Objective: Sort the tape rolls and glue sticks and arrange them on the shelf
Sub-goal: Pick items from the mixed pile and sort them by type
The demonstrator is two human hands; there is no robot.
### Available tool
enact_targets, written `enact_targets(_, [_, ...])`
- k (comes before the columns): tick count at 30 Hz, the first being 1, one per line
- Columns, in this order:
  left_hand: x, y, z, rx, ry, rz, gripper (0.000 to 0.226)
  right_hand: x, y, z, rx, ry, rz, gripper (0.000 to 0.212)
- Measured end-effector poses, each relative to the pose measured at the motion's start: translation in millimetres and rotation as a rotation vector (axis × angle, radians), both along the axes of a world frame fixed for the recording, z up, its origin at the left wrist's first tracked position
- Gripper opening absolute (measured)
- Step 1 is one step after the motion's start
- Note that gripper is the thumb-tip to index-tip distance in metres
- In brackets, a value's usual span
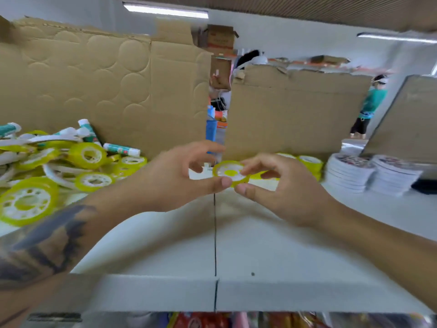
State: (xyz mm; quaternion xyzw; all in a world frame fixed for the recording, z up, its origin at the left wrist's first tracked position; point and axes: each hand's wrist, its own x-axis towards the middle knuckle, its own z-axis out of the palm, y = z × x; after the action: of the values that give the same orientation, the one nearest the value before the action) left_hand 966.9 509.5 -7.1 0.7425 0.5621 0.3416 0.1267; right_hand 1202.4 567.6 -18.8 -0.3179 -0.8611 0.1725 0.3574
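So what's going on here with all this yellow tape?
A person is sorting stationery on a white shelf. Both hands hold one yellow tape roll above the shelf: the left hand pinches its left edge, the right hand its right edge. A jumbled pile of tape rolls and glue sticks lies to the left, and a few rolls already sit at the back right, beside stacks of white discs.

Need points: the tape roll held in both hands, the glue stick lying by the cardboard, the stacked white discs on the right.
held tape roll [229,172], head view, its white core face.
glue stick [121,149], head view, mid-barrel.
stacked white discs [350,177], head view, side of the left stack.
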Motion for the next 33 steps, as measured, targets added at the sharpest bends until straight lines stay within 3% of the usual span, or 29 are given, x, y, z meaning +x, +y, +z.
enact_targets(5, [45,10,1,-0.148,0.155,0.011,0.068,66,20,2,0.041,-0.068,-0.269,0.023])
enact_targets(8, [71,13,2,-0.263,0.347,0.004,0.066,95,44,10,0.050,-0.120,-0.441,0.022])
enact_targets(13, [96,32,-14,-0.316,0.586,0.014,0.071,119,92,13,0.040,-0.188,-0.576,0.023])
enact_targets(19, [92,39,-37,-0.436,0.550,0.009,0.080,131,126,3,0.061,-0.209,-0.598,0.023])
enact_targets(33, [91,43,-36,-0.431,0.556,-0.018,0.075,125,131,-5,0.095,-0.473,-0.676,0.028])
